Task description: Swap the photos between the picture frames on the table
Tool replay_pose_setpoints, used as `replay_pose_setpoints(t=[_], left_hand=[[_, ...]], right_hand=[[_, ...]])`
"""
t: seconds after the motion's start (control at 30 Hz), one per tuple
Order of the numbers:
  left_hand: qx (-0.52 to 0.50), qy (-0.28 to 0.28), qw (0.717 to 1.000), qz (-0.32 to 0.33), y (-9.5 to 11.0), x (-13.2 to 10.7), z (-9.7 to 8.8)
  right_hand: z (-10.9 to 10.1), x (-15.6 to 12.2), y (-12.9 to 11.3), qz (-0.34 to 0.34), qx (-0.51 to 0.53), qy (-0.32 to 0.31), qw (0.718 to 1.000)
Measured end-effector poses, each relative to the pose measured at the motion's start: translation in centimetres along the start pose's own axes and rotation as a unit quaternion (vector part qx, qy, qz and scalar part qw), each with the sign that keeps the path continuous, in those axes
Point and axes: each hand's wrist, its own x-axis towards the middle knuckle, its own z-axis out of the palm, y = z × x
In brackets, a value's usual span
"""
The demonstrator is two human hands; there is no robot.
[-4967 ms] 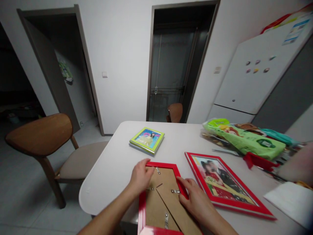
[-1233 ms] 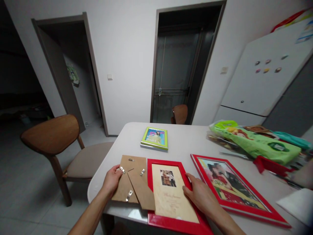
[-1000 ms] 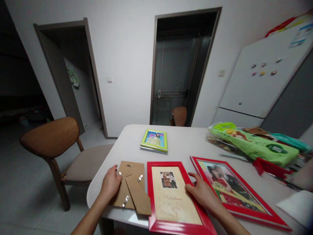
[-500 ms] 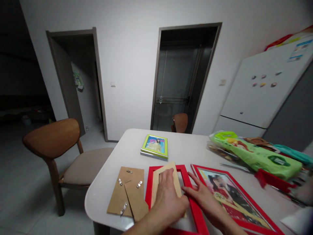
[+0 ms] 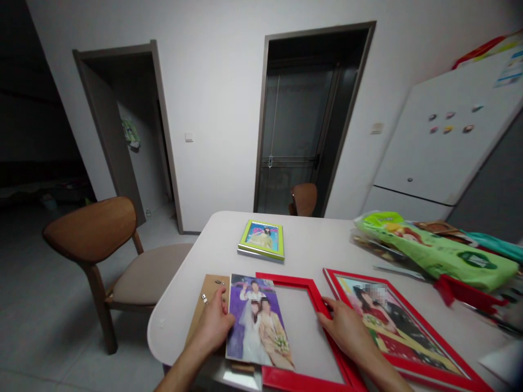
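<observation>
A red picture frame (image 5: 304, 281) lies on the white table (image 5: 310, 247) in front of me, its opening bare. My left hand (image 5: 213, 326) pinches the left edge of a wedding photo (image 5: 257, 324), picture side up, over the frame's left rail and the brown backing board (image 5: 208, 294). My right hand (image 5: 345, 329) rests on the frame's right rail with fingers bent over it. A second red frame (image 5: 402, 332) with a photo lies just to the right.
A small green frame (image 5: 262, 238) lies further back on the table. Green and teal plastic bags (image 5: 433, 247) and a red object (image 5: 466, 288) crowd the right side. A wooden chair (image 5: 110, 256) stands left of the table; a white fridge (image 5: 441, 136) is at the right.
The backing board was taken off and laid to the left. My left hand then lifted the cream insert out of the frame and turned it; it now shows a wedding photo at the frame's left edge.
</observation>
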Motion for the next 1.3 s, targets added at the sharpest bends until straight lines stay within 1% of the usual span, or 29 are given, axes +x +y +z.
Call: replay_pose_setpoints(t=[0.13, 0.23, 0.3, 0.33, 0.37, 0.4, 0.47, 0.53, 0.57, 0.63, 0.67, 0.7, 0.73, 0.83, 0.9, 1.0, 1.07, 1.13, 1.2, 1.23, 1.27, 1.3], left_hand=[[0.055, -0.008, 0.998, 0.038, 0.5, -0.7, -0.4], [0.081, -0.017, 0.995, 0.053, 1.1, -0.9, -0.8], [0.095, -0.018, 0.994, 0.06, 1.3, -1.0, -1.0], [0.101, -0.016, 0.993, 0.063, 1.4, -1.0, -0.9], [0.107, -0.012, 0.992, 0.068, 1.4, -1.1, -0.9], [0.111, -0.007, 0.991, 0.073, 1.5, -1.2, -0.7], [0.117, 0.003, 0.989, 0.085, 1.7, -1.6, -0.2], [0.114, -0.002, 0.988, 0.105, 2.1, -2.2, 0.7], [0.105, -0.011, 0.988, 0.117, 2.4, -2.5, 1.1], [0.077, -0.03, 0.989, 0.126, 3.3, -3.0, 1.8], [0.06, -0.036, 0.99, 0.121, 3.9, -3.1, 2.0], [0.042, -0.039, 0.992, 0.112, 4.6, -3.2, 2.1], [0.022, -0.039, 0.994, 0.104, 5.4, -3.1, 2.0], [-0.058, -0.035, 0.991, 0.116, 7.9, -2.7, 0.9], [-0.121, -0.018, 0.984, 0.129, 9.1, -2.3, 0.0], [-0.196, 0.011, 0.972, 0.13, 9.5, -1.7, -0.9], [-0.227, 0.016, 0.966, 0.125, 8.9, -1.4, -1.1], [-0.25, 0.013, 0.962, 0.106, 8.0, -1.2, -1.0], [-0.282, 0.003, 0.956, 0.084, 7.5, -1.2, -0.5], [-0.307, -0.003, 0.949, 0.073, 7.4, -1.2, -0.2], [-0.337, -0.01, 0.939, 0.063, 7.5, -1.2, 0.3], [-0.368, -0.016, 0.928, 0.054, 7.6, -1.3, 0.9]], right_hand=[[0.2, -0.1, 0.0, -0.026, -0.026, 0.014, 0.999], [0.0, -0.5, -0.8, -0.048, -0.013, 0.062, 0.997], [0.0, -1.0, -2.0, -0.058, 0.052, 0.077, 0.994], [0.1, -1.3, -2.8, -0.055, 0.107, 0.067, 0.991], [0.2, -1.5, -3.6, -0.044, 0.17, 0.044, 0.983], [0.5, -1.8, -4.4, -0.025, 0.238, 0.012, 0.971], [1.2, -2.1, -5.9, 0.037, 0.364, -0.061, 0.929], [1.9, -2.1, -7.2, 0.098, 0.47, -0.128, 0.868], [2.0, -2.0, -7.7, 0.112, 0.517, -0.158, 0.834], [1.5, -1.8, -8.8, 0.098, 0.597, -0.202, 0.77], [1.0, -1.7, -9.3, 0.081, 0.625, -0.208, 0.748], [0.2, -1.6, -9.9, 0.064, 0.644, -0.203, 0.735], [-0.7, -1.6, -10.5, 0.05, 0.655, -0.19, 0.73], [-3.4, -1.9, -12.8, -0.006, 0.658, -0.143, 0.74], [-4.6, -2.4, -14.2, -0.068, 0.638, -0.12, 0.757], [-4.9, -3.2, -15.4, -0.149, 0.577, -0.094, 0.797], [-4.4, -3.5, -15.0, -0.174, 0.542, -0.084, 0.817], [-3.6, -3.5, -13.8, -0.161, 0.521, -0.052, 0.837], [-3.0, -3.3, -11.9, -0.099, 0.507, 0.002, 0.856], [-2.7, -3.2, -10.9, -0.057, 0.509, 0.016, 0.859], [-2.6, -3.1, -10.0, -0.015, 0.52, 0.015, 0.854], [-2.6, -3.1, -9.1, 0.025, 0.539, -0.004, 0.842]])
